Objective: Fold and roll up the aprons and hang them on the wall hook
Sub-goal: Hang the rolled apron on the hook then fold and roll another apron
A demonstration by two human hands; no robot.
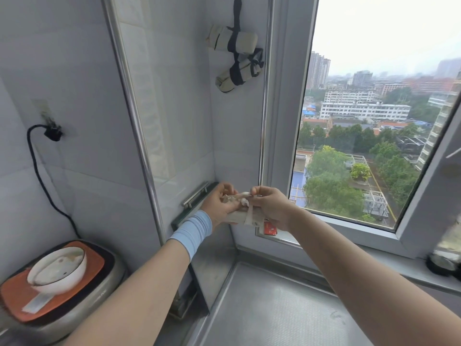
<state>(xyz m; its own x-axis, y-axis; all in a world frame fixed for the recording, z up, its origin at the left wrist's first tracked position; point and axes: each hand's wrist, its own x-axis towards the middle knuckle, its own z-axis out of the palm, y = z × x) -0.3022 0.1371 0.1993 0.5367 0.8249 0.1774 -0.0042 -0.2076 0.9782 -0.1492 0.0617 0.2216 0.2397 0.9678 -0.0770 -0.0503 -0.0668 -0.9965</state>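
A rolled beige apron (240, 217) with a red patch at its lower right end is held in front of the wall corner, above the steel counter. My left hand (219, 203) grips its left end from below. My right hand (268, 204) pinches a pale strap that runs around the roll. Two other rolled beige aprons hang high on the wall by dark straps: the upper rolled apron (234, 41) and, below it, the lower rolled apron (237, 73). The hook itself is out of view above.
A steel counter (269, 308) lies below my arms. At lower left a white bowl (58, 269) sits on an orange-topped appliance (62, 295), whose black cord (40, 176) runs to a wall plug. A window (374, 121) fills the right; a dark object (446, 258) stands on its sill.
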